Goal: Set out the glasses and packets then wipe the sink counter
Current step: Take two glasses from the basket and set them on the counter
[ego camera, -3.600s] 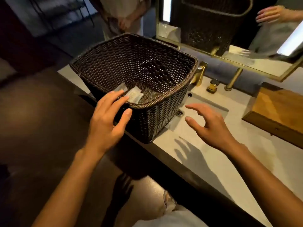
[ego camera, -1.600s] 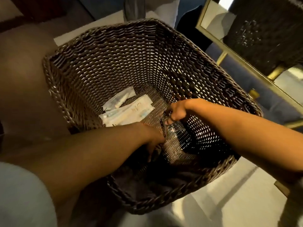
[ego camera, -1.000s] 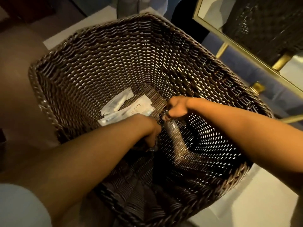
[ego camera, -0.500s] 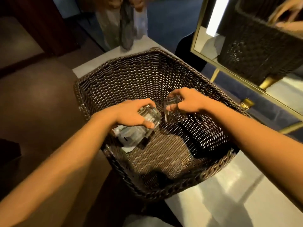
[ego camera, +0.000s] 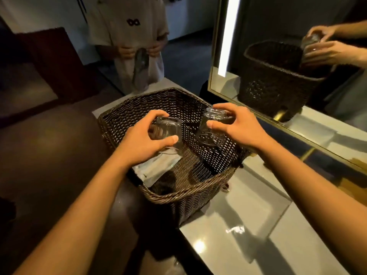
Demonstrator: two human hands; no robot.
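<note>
A dark woven basket (ego camera: 184, 193) stands on the pale sink counter (ego camera: 244, 221). Above its opening I hold two clear glasses, both upside down. My left hand (ego camera: 143, 143) grips the left glass (ego camera: 169, 131) around its side. My right hand (ego camera: 236, 128) grips the right glass (ego camera: 211, 128) near its base. White packets (ego camera: 156, 168) lie on the basket floor below my left hand, partly hidden by it.
A gold-framed mirror (ego camera: 297, 62) runs along the right above the counter and reflects the basket and my hands. Another person (ego camera: 131, 42) stands beyond the basket holding a grey cloth (ego camera: 140, 70). The counter's dark front edge (ego camera: 190, 245) drops to a brown floor.
Both hands reached down into the basket, each closed on a glass, and have lifted the glasses up above the rim. The packets stay on the basket floor.
</note>
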